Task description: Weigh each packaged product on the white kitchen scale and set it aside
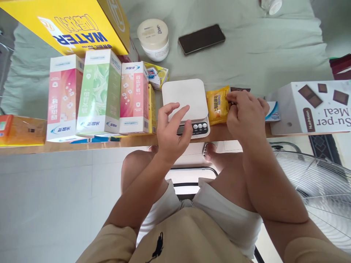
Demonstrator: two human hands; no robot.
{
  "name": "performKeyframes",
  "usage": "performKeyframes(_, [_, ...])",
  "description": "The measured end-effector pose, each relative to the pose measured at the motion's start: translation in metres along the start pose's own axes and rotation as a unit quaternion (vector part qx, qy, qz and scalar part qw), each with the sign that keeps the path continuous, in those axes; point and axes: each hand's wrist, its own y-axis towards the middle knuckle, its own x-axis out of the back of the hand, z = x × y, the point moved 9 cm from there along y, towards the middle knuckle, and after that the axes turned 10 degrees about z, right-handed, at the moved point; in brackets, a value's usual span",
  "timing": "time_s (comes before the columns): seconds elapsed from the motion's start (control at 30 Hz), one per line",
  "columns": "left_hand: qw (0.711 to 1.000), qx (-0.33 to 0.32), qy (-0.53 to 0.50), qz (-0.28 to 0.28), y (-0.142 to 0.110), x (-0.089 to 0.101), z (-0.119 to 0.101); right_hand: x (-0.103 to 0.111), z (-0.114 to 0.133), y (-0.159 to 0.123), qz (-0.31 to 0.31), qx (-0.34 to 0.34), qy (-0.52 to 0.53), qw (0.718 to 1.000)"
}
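Note:
A white kitchen scale (185,98) lies near the table's front edge, its pan bare and its buttons facing me. My left hand (175,128) hovers over its front left part, fingers apart and holding nothing, hiding some of the display. Just right of the scale is a small yellow snack packet (218,105). My right hand (245,113) has its fingers curled at the packet's right end and appears to pinch it. Behind those fingertips shows the edge of a dark brown wrapper (240,89), mostly covered. A white and blue box (272,111) is partly hidden beside that hand.
Several toothpaste boxes (98,91) stand left of the scale, before a large yellow carton (68,25). Farther back are a Dove jar (153,40), a soap box (157,76) and a phone (202,38). A Su-per Meal box (320,107) and a fan (320,182) are at right.

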Motion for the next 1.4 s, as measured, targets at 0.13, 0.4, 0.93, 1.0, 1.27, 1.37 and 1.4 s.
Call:
performKeyframes(0.13, [1.000,-0.005,-0.010,0.000,0.001,0.003,0.000,0.014,-0.009,0.000,-0.047,0.000,0.004,0.999])
performKeyframes(0.4, [0.999,-0.030,-0.013,-0.015,0.003,0.008,-0.010,0.005,-0.029,0.007,-0.012,-0.019,-0.005,1.000])
performKeyframes(0.93, [0.996,-0.005,0.088,-0.032,-0.036,0.078,-0.010,-0.071,0.185,-0.048,0.145,0.318,0.150,0.925])
performKeyframes(1.0, [0.996,0.020,0.086,-0.019,-0.044,0.082,-0.001,-0.081,0.195,-0.049,0.156,0.311,0.123,0.929])
performKeyframes(1.27, [0.997,0.052,0.063,0.013,-0.055,0.084,0.006,-0.074,0.191,-0.042,0.139,0.270,0.104,0.947])
performKeyframes(1.37, [0.995,0.087,0.042,0.023,-0.055,0.077,0.008,-0.072,0.184,-0.043,0.129,0.262,0.129,0.948])
performKeyframes(1.4, [0.993,0.105,0.033,0.033,-0.056,0.074,0.010,-0.072,0.181,-0.043,0.125,0.257,0.143,0.948])
